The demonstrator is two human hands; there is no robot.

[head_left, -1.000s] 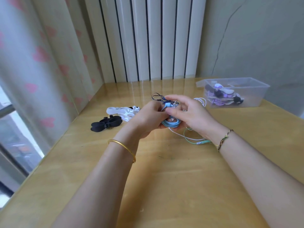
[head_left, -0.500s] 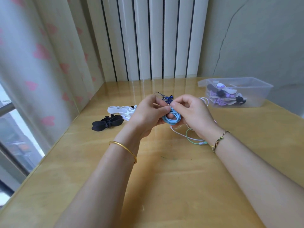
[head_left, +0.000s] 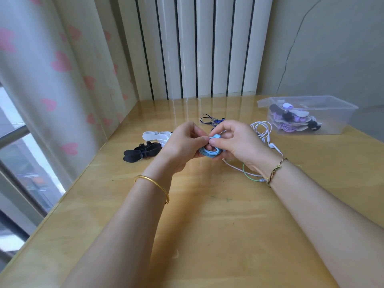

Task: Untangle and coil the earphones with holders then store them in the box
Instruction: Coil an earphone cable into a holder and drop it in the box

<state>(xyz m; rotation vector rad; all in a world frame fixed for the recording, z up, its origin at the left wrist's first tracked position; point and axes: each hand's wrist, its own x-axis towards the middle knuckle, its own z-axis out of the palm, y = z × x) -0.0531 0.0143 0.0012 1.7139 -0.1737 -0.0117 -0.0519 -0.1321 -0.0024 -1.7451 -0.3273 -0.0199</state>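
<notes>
Blue earphones: coiled, pinched by curled left hand and right hand, perhaps clipped.
Table edge: well left of hands.
Box: well right.

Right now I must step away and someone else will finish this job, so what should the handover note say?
Hands: left hand and right hand both pinch the coiled blue earphones just above the table.
Spare: black holders and white holders lie left of the hands.
Loose: white earphones, dark blue earphones and a green cable.
Done: the box, far right, holds several bundles.
Left: secure the blue coil with a holder, box it, then coil and box the loose sets.
</notes>
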